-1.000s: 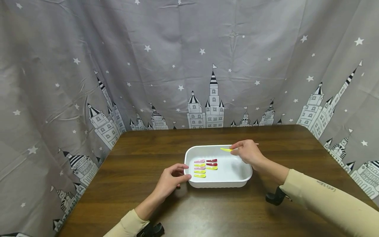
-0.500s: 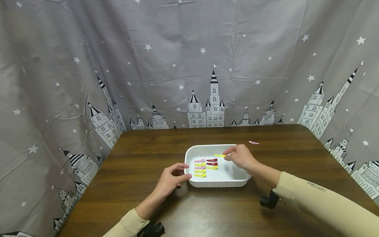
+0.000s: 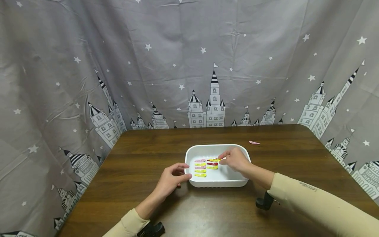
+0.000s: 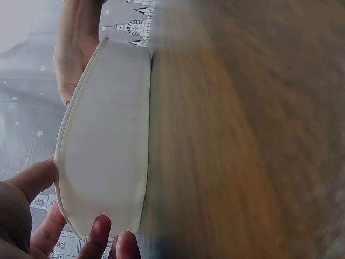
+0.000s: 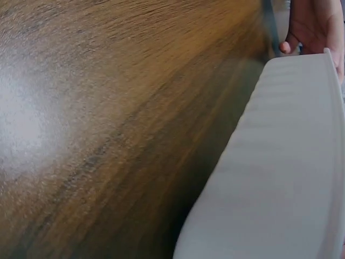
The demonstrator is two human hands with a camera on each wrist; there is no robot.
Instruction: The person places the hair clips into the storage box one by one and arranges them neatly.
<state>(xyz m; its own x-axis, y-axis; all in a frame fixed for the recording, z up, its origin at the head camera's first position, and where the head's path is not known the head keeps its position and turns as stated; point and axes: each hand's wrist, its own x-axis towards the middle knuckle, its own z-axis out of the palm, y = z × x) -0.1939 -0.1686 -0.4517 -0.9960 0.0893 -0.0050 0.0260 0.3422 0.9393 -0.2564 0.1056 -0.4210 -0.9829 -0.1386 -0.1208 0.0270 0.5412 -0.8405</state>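
Observation:
My right hand (image 3: 235,160) reaches into the white tray (image 3: 219,184) and pinches a yellow snap hair clip (image 3: 214,160) by its right end. That clip lies over or just above a dark red hair clip (image 3: 208,160), partly hiding it. Below are another red clip (image 3: 212,164) and a yellow clip (image 3: 212,167). To the left, pink (image 3: 199,160) and yellow clips (image 3: 200,175) form a column. My left hand (image 3: 171,179) holds the tray's left end, thumb and forefinger at the rim. In the left wrist view, other fingertips (image 4: 101,226) touch the tray's outer wall.
A pink hair clip (image 3: 254,142) lies on the brown wooden table (image 3: 148,144), behind the tray to the right. A grey curtain (image 3: 165,49) with stars and castles hangs along the table's far edge. Black wrist cameras (image 3: 264,201) sit under the forearms.
My right hand has carried the yellow hair clip from the tray's back rim down and left to the top of the second column. My left hand has stayed put.

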